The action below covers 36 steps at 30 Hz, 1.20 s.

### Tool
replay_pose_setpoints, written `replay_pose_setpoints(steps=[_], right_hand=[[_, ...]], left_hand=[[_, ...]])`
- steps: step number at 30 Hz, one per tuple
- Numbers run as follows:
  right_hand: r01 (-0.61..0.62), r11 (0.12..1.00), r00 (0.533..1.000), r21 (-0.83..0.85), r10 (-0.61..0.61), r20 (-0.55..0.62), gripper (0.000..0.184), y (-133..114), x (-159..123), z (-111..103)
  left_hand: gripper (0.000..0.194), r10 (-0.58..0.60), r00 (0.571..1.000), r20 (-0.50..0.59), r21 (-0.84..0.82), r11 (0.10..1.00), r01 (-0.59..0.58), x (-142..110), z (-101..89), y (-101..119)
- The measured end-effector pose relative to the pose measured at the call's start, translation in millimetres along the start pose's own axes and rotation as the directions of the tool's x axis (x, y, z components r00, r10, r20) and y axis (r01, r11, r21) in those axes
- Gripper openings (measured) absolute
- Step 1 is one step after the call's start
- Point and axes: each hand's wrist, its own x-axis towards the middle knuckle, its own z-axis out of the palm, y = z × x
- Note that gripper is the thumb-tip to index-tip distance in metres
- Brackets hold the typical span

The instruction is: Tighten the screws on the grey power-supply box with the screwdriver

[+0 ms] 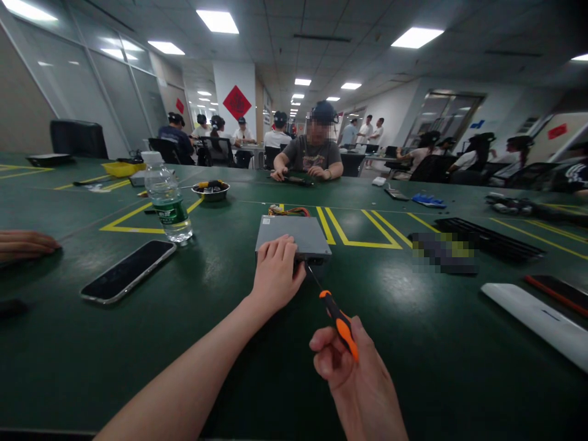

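Screwdriver (342, 326): long axis 5-to-11 o'clock, tip toward 11, right hand (361, 375) gripping
Grey box (307, 234): left hand (277, 269) clasping 6 o'clock edge
Bowl (214, 196): 10 o'clock, holding black-and-yellow items (210, 184)

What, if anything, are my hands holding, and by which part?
Your right hand holds a screwdriver by its handle. Your left hand lies over the near edge of the grey metal box; whether it grips cannot be told.

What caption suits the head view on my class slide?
Left hand resting on a grey metal box, right hand pointing an orange-and-black screwdriver at its near side.
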Motion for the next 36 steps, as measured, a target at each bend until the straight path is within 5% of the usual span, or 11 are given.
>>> replay_pose_setpoints(steps=[7, 12, 17, 20, 26, 36], right_hand=[[-0.113, 0.948, 0.988, 0.299, 0.140, -0.071, 0.031, 14.7, 1.3, 0.6], [-0.092, 0.950, 0.989, 0.298, 0.122, -0.084, 0.032, 16.8, -0.6, 5.7], [-0.104, 0.989, 0.994, 0.108, 0.107, -0.022, 0.035, 1.9, -1.8, -10.0], [0.047, 0.986, 0.999, -0.157, -0.045, 0.019, 0.038, -13.8, -0.6, -28.8], [0.295, 0.736, 0.948, -0.610, -0.305, 0.091, 0.042, -25.7, 6.2, -57.7], [0.210, 0.642, 0.960, -0.737, -0.278, 0.032, 0.047, -19.6, -0.7, -42.2]], left_hand=[[0.020, 0.001, 1.000, 0.001, 0.006, 1.000, -0.001, 0.2, 0.3, -0.1], [0.020, -0.006, 1.000, 0.011, 0.014, 1.000, 0.006, 0.2, 0.4, -0.8], [0.020, -0.005, 1.000, 0.017, 0.013, 1.000, 0.005, 0.4, -0.2, -0.7], [0.019, -0.004, 1.000, 0.018, 0.010, 1.000, 0.004, 0.6, -0.6, -0.5], [0.020, -0.002, 1.000, 0.028, 0.014, 1.000, 0.002, 0.8, -1.1, -0.9], [0.019, 0.007, 1.000, 0.019, 0.017, 1.000, -0.007, 0.7, -0.5, -1.4]])
